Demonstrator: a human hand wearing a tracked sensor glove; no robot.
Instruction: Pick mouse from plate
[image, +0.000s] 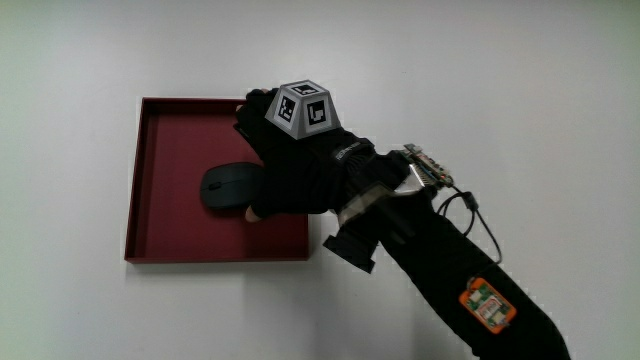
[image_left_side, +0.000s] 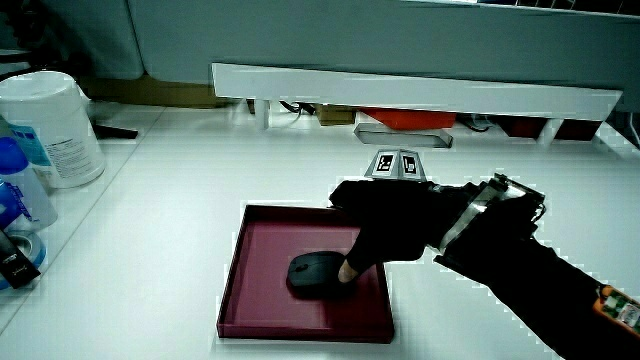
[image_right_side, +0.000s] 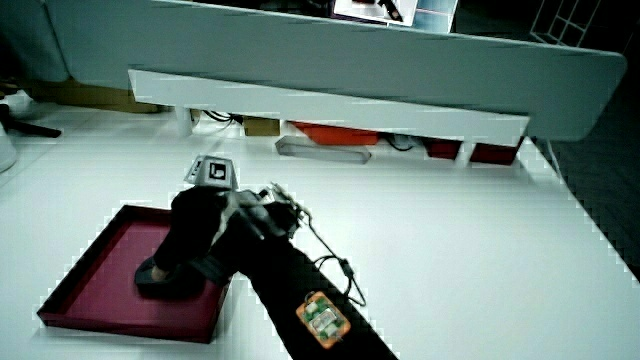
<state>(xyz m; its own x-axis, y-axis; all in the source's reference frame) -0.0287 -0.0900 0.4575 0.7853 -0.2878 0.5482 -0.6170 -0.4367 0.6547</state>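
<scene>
A black mouse (image: 225, 187) lies in the middle of a dark red square plate (image: 170, 130). The gloved hand (image: 252, 165) hovers over the end of the mouse that is nearer to the forearm. Its thumb (image: 256, 212) touches the mouse's side nearer to the person. Its fingers (image: 248, 112) reach out over the plate's edge farthest from the person, apart from the mouse and spread. In both side views the hand (image_left_side: 352, 235) (image_right_side: 178, 240) covers part of the mouse (image_left_side: 312, 272) (image_right_side: 152, 280) on the plate (image_left_side: 262, 262) (image_right_side: 95, 270).
A white tub (image_left_side: 55, 130) and a blue bottle (image_left_side: 15, 195) stand at the table's edge, away from the plate. A low white partition (image_left_side: 400, 85) (image_right_side: 320, 100) borders the table. A thin black cable (image: 480, 215) loops off the forearm.
</scene>
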